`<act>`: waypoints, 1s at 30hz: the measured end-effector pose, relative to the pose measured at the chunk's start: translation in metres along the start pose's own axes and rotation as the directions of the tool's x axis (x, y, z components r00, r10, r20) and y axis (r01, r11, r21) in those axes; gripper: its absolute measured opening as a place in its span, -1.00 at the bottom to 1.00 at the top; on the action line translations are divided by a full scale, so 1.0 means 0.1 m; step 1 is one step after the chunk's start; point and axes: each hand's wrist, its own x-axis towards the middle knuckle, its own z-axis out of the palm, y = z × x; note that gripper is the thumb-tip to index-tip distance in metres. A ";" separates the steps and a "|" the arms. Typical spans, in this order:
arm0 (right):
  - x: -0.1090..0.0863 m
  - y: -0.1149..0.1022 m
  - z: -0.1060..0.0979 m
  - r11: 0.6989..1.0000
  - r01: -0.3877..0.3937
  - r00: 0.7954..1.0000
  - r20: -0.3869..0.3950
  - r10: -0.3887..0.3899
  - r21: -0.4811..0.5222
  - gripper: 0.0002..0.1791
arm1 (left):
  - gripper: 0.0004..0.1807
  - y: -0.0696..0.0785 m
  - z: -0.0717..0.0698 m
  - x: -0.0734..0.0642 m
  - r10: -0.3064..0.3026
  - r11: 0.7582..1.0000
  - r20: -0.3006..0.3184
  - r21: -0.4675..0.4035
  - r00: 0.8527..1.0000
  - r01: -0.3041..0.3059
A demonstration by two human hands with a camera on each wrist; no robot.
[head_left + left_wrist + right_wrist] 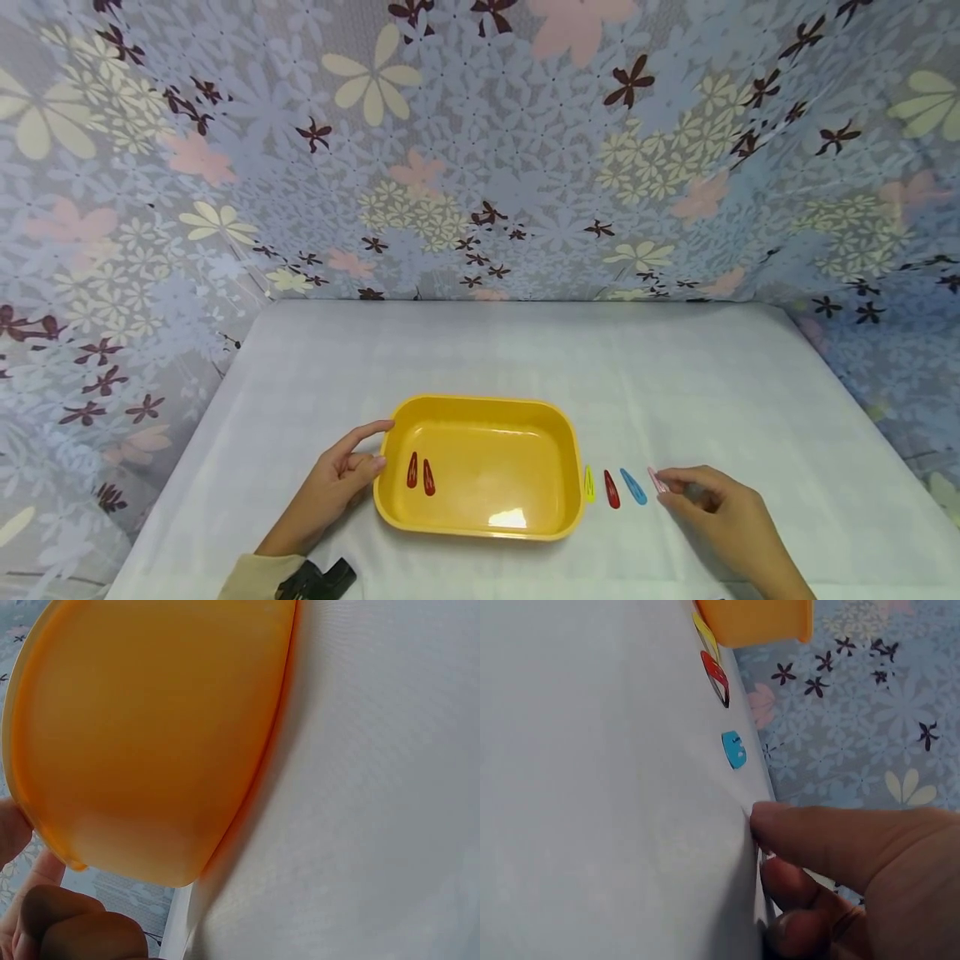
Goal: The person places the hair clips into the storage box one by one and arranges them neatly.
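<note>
At the right, my right hand (723, 517) pinches the end of a pink hair clip (657, 481) between thumb and fingertips, close over the white cloth; its fingers largely hide the clip in the right wrist view. My left hand (333, 483) rests index finger and thumb against the left rim of a yellow tray (480, 533), its other fingers folded under. Two red hair clips (421, 475) lie inside the tray near its left wall. Between tray and right hand lie a yellow clip (589, 483), a red clip (612, 489) and a blue clip (633, 486) in a row.
White cloth (525, 350) covers the table. Behind it and along both sides hangs a flowered fabric (480, 150). A black strap device (318, 579) sits on the left wrist, by a beige sleeve (258, 577).
</note>
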 end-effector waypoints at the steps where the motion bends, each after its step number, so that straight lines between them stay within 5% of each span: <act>1: 0.00 0.00 0.01 1.000 0.018 1.000 -0.008 -0.018 -0.014 -0.68 | -0.45 0.00 0.00 0.00 0.001 1.000 0.002 -0.001 1.000 -0.001; 13: 0.01 -0.03 0.06 0.996 0.044 0.999 -0.001 -0.044 -0.078 -0.66 | -0.45 -0.02 0.01 0.02 0.005 1.000 0.006 -0.008 1.000 -0.005; 30: 0.02 -0.09 0.03 0.986 -0.140 0.985 0.092 0.149 -0.095 -0.70 | -0.45 -0.01 0.00 0.01 0.014 1.000 0.001 -0.007 1.000 -0.014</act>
